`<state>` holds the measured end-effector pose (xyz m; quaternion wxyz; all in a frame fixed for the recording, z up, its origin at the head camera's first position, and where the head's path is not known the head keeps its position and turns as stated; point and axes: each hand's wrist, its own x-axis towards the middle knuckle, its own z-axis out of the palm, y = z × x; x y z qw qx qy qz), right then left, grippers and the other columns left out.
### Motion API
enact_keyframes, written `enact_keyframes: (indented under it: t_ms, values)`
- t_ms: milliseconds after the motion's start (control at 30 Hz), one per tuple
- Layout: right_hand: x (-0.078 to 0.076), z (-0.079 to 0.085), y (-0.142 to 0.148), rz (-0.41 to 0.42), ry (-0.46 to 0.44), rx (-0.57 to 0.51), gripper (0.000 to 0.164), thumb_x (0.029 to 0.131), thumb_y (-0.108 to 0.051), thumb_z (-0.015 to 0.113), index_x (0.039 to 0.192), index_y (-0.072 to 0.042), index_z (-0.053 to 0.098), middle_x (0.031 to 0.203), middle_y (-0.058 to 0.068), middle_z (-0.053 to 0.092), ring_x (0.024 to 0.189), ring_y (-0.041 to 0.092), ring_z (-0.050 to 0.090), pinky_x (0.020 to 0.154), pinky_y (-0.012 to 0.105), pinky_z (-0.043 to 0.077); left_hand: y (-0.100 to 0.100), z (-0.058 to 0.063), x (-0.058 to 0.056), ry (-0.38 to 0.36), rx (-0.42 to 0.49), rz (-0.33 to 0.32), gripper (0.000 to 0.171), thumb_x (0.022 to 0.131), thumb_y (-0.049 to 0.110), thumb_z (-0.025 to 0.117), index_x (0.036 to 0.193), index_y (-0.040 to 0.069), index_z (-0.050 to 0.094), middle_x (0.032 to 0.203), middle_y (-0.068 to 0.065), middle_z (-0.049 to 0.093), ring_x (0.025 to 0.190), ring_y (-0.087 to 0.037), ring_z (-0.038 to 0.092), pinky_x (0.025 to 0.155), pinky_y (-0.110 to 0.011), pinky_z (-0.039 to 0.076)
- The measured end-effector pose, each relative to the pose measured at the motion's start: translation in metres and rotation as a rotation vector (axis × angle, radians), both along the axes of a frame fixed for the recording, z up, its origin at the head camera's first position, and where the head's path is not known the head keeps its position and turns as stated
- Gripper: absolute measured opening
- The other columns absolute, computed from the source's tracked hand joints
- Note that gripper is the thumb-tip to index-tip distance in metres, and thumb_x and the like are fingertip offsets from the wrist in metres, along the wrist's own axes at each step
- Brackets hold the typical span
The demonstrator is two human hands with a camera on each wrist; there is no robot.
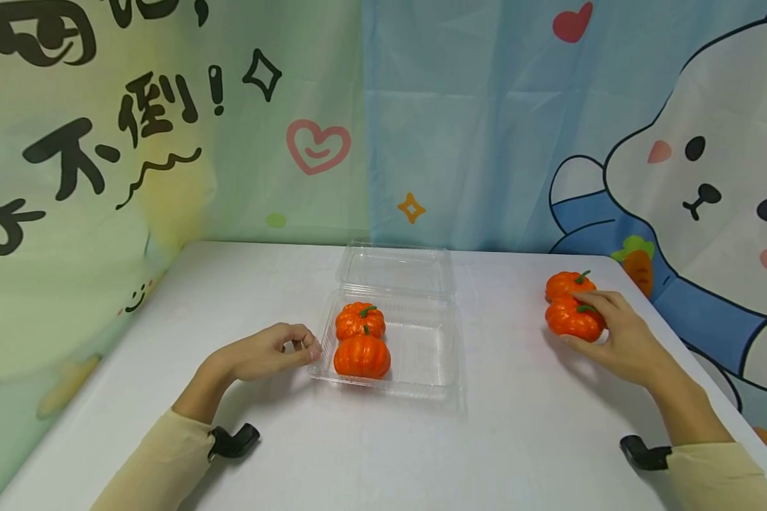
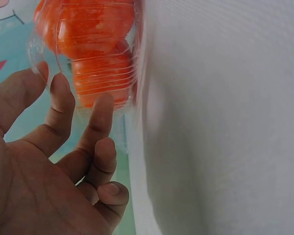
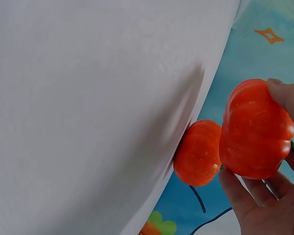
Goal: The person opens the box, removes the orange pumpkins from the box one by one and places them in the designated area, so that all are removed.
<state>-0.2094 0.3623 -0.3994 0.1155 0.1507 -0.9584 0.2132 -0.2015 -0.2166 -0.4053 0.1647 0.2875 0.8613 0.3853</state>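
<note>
On the table lies a clear plastic clamshell box (image 1: 422, 355), its lid (image 1: 396, 271) folded back flat behind it. Two small orange toy pumpkins sit in its left half, a rear one (image 1: 351, 321) and a front one (image 1: 361, 357). My left hand (image 1: 271, 353) pinches the box's left rim between thumb and fingertips; the right wrist view leaves it out. On the right side my right hand (image 1: 620, 341) holds another toy pumpkin (image 3: 257, 129), thumb on one side and fingers on the other. Just behind that one is a further toy pumpkin (image 3: 198, 152) on the table.
The white table (image 1: 511, 426) ends at the back against a printed cloth backdrop (image 1: 473, 128). Its right edge runs close beside the right hand. A black wrist mount (image 1: 233, 441) juts out by the left sleeve, another mount (image 1: 644, 453) by the right.
</note>
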Motion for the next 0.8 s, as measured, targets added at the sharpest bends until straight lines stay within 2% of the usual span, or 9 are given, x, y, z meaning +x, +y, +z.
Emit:
enact_keyframes:
  t_ms: [433, 800]
  values:
    - [0.0, 0.0, 0.008, -0.039, 0.01, 0.009, 0.074, 0.084, -0.02, 0.084, 0.142, 0.005, 0.046, 0.139, 0.035, 0.036, 0.119, 0.058, 0.041, 0.092, 0.077, 0.041, 0.001, 0.002, 0.001, -0.004, 0.004, 0.002, 0.014, 0.103, 0.025, 0.061, 0.101, 0.013, 0.069, 0.089, 0.003, 0.061, 0.092, -0.021, 0.053, 0.079, -0.027, 0.04]
    - [-0.002, -0.004, 0.017, -0.076, -0.051, 0.031, 0.079, 0.087, -0.03, 0.083, 0.144, 0.008, 0.043, 0.138, 0.037, 0.035, 0.12, 0.058, 0.04, 0.093, 0.077, 0.04, 0.001, 0.003, 0.002, -0.014, -0.002, 0.011, 0.015, 0.103, 0.026, 0.061, 0.103, 0.013, 0.068, 0.09, 0.002, 0.06, 0.092, -0.021, 0.053, 0.078, -0.027, 0.039]
